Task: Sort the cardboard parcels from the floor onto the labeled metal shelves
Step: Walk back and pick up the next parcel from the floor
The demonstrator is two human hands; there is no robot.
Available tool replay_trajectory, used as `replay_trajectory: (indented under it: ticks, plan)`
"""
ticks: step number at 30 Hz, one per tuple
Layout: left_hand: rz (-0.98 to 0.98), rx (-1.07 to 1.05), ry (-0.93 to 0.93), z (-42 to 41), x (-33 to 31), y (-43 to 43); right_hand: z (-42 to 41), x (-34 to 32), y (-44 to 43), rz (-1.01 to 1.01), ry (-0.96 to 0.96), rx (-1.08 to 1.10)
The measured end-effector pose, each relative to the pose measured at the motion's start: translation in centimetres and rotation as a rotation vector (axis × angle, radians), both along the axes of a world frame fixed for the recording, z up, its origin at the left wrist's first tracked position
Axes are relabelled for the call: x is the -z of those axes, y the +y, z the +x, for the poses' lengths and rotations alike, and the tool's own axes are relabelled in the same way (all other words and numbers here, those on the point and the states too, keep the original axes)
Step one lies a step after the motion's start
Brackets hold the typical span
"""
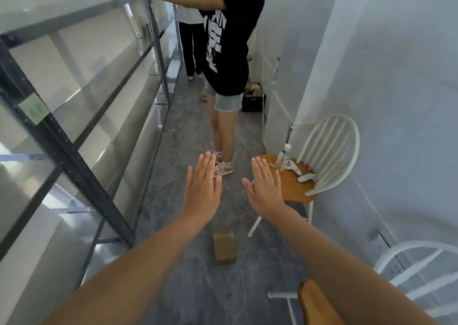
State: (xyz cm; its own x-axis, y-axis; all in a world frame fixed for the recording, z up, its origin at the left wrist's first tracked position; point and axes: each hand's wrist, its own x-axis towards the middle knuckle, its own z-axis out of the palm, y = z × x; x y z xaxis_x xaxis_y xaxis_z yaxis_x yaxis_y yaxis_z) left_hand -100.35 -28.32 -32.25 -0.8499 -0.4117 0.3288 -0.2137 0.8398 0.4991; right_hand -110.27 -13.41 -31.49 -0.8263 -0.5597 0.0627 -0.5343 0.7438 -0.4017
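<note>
One small brown cardboard parcel (224,246) lies on the grey floor, low in the middle of the view. My left hand (202,188) and my right hand (265,187) are stretched out flat above it, palms down, fingers straight, holding nothing. The metal shelves (74,156) run along the left side, with a dark upright and a green label (34,108) stuck on it. The shelf boards in view carry no parcels.
A person in a black shirt (230,39) stands in the narrow aisle ahead, one arm reaching to the shelves; another person stands behind. A white chair (309,171) with a bottle and controllers sits right. A second chair (409,275) is near right. A black crate (254,99) stands far back.
</note>
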Motion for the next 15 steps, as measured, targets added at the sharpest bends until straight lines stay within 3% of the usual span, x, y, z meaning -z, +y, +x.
replay_trajectory:
  ticks: [15]
  plan:
    - [-0.014,0.055,-0.024,-9.8,0.3,-11.9,-8.5,0.1,-11.1,-0.014,-0.009,0.039]
